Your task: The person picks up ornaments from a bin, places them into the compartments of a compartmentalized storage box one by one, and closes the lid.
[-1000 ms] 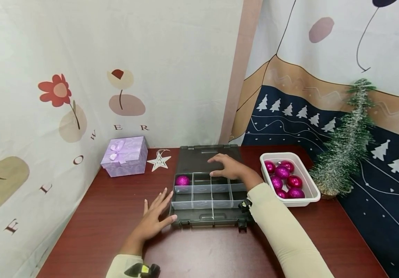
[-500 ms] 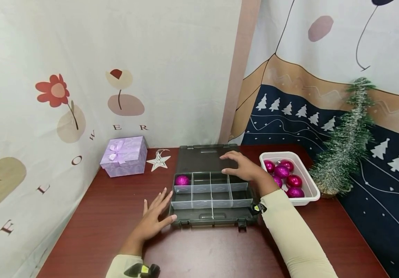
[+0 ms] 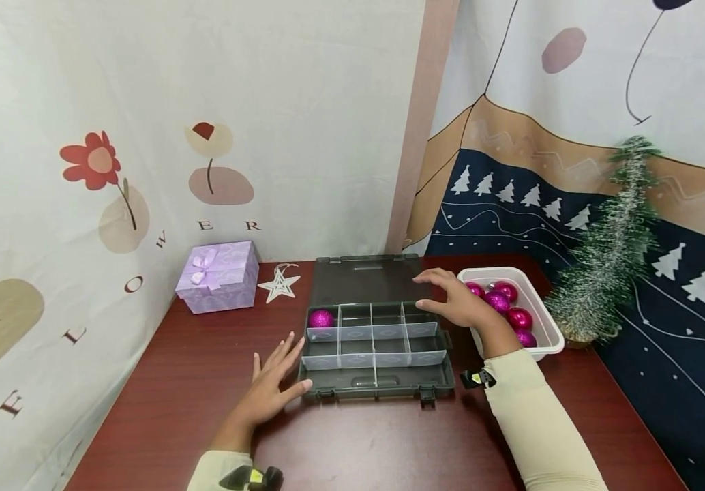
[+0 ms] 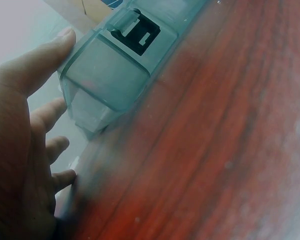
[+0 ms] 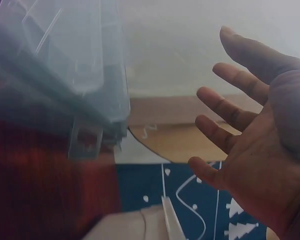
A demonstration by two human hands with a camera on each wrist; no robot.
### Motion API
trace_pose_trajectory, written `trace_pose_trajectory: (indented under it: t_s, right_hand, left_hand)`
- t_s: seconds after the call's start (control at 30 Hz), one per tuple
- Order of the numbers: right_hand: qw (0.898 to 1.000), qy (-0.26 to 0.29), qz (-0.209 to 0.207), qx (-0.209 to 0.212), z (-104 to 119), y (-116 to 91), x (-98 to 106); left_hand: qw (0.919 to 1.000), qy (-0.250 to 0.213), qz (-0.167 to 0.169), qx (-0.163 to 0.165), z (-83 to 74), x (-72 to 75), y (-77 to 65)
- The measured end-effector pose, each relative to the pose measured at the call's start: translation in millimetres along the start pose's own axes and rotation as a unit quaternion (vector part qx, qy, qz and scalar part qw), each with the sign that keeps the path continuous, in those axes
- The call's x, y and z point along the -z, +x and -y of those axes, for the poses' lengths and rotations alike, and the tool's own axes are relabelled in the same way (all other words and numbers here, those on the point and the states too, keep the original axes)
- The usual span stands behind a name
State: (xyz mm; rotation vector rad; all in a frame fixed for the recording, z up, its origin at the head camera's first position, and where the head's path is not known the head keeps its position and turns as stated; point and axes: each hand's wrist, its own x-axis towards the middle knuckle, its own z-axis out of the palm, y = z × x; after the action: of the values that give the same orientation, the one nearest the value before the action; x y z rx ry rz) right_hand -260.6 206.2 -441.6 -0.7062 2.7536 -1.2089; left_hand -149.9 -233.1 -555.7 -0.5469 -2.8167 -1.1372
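Observation:
A dark see-through compartment box (image 3: 352,378) lies with its lid (image 3: 358,281) folded back on the table. One glittery magenta bauble (image 3: 321,318) sits in its back left compartment. My left hand (image 3: 269,385) rests at the box's left side with fingers spread, the thumb by the front left corner; the left wrist view shows the thumb (image 4: 65,42) along the box wall. Over the gap between the box and a white tub (image 3: 550,334) hovers my right hand (image 3: 459,303), fingers extended and holding nothing. Several shiny and glittery magenta baubles (image 3: 519,318) lie in the tub, partly hidden by that hand.
A lilac gift box (image 3: 217,276) with a bow stands at the back left, beside a white star ornament (image 3: 279,285). Right of the tub is a small frosted Christmas tree (image 3: 613,252). Printed curtains (image 3: 328,136) close off the back and sides of the table (image 3: 352,450).
My right hand has moved right, from above the box's middle to its right edge near the tub. The left hand, the box and its bauble have stayed in place.

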Motion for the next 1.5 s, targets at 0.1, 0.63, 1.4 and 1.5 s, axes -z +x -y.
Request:
trace_pose_trajectory:
  t_s: [0.1, 0.63, 1.4, 1.5]
  right_hand:
    - [1.0, -0.003, -0.01, -0.004, -4, -8, 5]
    - [0.995, -0.028, -0.095, -0.002, -40, -62, 43]
    - [0.988, -0.047, -0.109, -0.103, -83, -78, 66]
    - [0.987, -0.056, -0.099, -0.117, -87, -77, 67]
  left_hand:
    - [1.0, 0.003, 0.0, 0.001, 0.2, -0.5, 0.0]
    - [1.0, 0.0, 0.0, 0.0, 1.1, 1.7, 2.7]
    - [1.0, 0.004, 0.001, 0.0, 1.5, 1.0, 1.0]
    - [1.0, 0.006, 0.004, 0.003, 2.3, -0.3, 0.4]
